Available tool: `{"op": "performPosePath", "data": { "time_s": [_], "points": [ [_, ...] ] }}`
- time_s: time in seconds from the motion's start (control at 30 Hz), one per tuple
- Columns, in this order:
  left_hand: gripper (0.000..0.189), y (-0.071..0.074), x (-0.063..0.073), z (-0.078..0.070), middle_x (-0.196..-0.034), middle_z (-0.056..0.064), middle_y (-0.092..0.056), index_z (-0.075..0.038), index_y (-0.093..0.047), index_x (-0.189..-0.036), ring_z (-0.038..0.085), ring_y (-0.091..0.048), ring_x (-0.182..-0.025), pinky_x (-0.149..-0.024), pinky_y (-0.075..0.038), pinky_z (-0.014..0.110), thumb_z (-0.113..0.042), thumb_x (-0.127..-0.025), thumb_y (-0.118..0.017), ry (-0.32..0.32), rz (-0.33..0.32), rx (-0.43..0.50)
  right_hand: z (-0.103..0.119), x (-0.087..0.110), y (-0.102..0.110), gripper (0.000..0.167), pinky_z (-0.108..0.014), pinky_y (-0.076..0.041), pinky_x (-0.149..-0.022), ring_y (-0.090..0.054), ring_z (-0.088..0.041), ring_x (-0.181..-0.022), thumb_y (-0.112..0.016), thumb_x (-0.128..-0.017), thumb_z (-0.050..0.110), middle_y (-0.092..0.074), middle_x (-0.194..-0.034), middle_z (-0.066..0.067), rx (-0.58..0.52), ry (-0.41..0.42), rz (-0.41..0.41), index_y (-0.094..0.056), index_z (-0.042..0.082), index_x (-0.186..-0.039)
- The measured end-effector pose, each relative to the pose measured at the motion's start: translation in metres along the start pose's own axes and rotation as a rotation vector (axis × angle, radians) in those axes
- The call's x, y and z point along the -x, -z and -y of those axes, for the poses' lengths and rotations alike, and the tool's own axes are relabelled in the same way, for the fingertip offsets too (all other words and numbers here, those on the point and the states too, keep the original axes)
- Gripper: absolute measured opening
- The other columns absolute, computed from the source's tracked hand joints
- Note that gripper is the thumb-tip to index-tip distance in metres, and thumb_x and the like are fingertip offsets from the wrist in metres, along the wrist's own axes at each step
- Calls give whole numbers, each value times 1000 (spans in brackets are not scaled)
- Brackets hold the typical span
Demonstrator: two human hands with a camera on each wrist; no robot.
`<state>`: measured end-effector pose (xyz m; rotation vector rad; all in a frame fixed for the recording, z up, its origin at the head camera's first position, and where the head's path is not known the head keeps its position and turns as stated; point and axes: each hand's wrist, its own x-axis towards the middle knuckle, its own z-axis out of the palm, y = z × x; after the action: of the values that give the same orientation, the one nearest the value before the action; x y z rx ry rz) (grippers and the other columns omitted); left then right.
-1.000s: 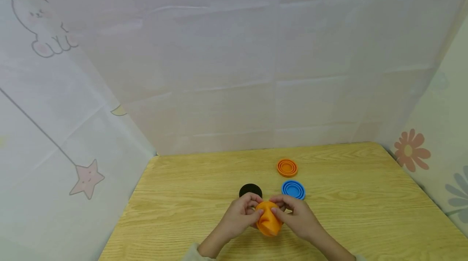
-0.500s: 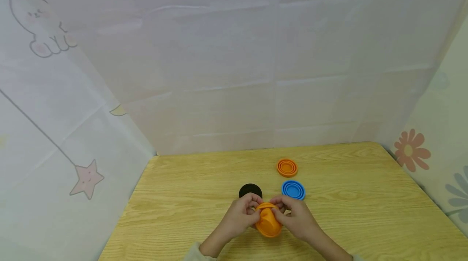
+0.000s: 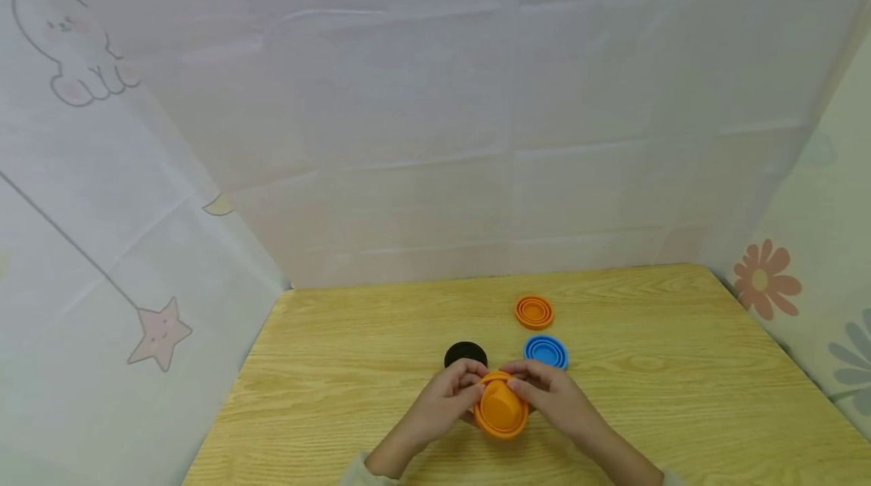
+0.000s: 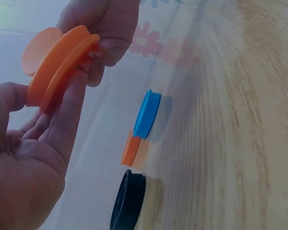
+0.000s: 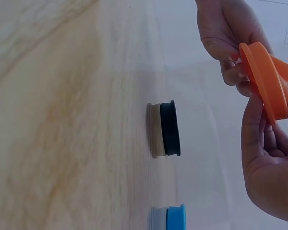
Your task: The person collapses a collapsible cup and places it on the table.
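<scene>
An orange collapsible cup of soft, ringed material is held above the near part of the table, between both hands. The left hand pinches its left rim, thumb on the near face and fingers behind. On the opposite side the right hand pinches the rim in the same way. In the left wrist view the cup shows a wide double rim, with its middle part bulging out on one side. Just beyond the left hand lies a flat black collapsible cup, and a flat blue one sits beyond the right hand.
Farther back on the wooden table lies another flattened orange cup. A pale printed cloth hangs behind the table and along both sides.
The orange cup's creased, folded middle has smoothed out into a rounder bulge, and its ring now faces up more. Both hands stay nearly in place, with the thumbs shifted slightly.
</scene>
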<state>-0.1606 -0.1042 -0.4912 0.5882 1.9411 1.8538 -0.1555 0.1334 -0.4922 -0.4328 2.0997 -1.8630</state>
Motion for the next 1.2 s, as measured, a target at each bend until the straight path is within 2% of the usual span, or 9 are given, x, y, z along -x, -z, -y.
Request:
{"op": "performPosePath", "data": {
  "time_s": [0.2, 0.53, 0.73, 0.97, 1.2],
  "points": [
    [37, 2, 1, 2, -109, 7, -65, 0, -50, -134, 17, -67, -91, -73, -61, 29, -25, -107, -53, 2, 36, 62, 3, 1, 4, 47, -30, -59, -81, -68, -20, -100, -60, -103, 28, -68, -122, -11, -90, -27, 51, -56, -4, -138],
    [39, 2, 2, -1, -117, 9, -68, 2, -50, -135, 14, -68, -92, -72, -60, 28, -25, -107, -53, 43, 93, 110, 7, 2, 4, 42, -28, -58, -83, -67, -16, -102, -59, -104, 25, -67, -126, -14, -81, -6, 86, -59, -4, -135],
    [34, 1, 2, -1, -121, 12, -66, 2, -49, -133, 16, -71, -92, -70, -61, 29, -16, -105, -57, 27, 119, 118, 3, 1, 4, 40, -27, -57, -87, -67, -16, -106, -59, -104, 22, -65, -128, -16, -87, 3, 102, -59, -3, -135],
    [34, 2, 1, 1, -122, 11, -63, 1, -48, -132, 18, -72, -92, -70, -62, 30, -13, -103, -59, 12, 88, 105, 3, 2, 5, 44, -28, -57, -88, -65, -18, -107, -55, -106, 22, -62, -128, -18, -89, 12, 90, -52, -5, -140],
    [36, 3, 0, 0, -115, 9, -62, 2, -46, -131, 19, -70, -93, -73, -62, 31, -16, -104, -59, 14, -9, 92, 0, 1, 6, 45, -33, -60, -82, -67, -20, -103, -55, -106, 20, -61, -125, -14, -119, 19, 99, -47, -4, -143]
  ]
}}
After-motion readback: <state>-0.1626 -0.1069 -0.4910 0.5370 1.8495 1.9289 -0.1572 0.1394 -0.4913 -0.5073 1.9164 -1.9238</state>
